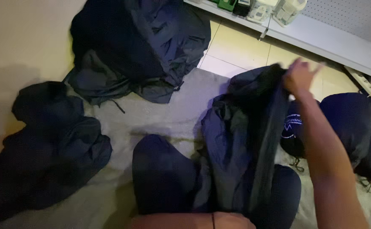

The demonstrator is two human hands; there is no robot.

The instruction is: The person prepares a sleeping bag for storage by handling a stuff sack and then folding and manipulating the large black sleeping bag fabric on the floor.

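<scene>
One hand (pixel 299 76) — right — grips dark jacket (pixel 240 144).

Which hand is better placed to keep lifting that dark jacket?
Right. The right hand already pinches the top edge of the dark jacket. The left forearm only shows at the bottom edge, its hand out of view.

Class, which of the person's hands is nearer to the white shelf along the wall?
Right. The right hand is raised, gripping the dark jacket just below the white shelf. The left hand cannot be seen.
</scene>
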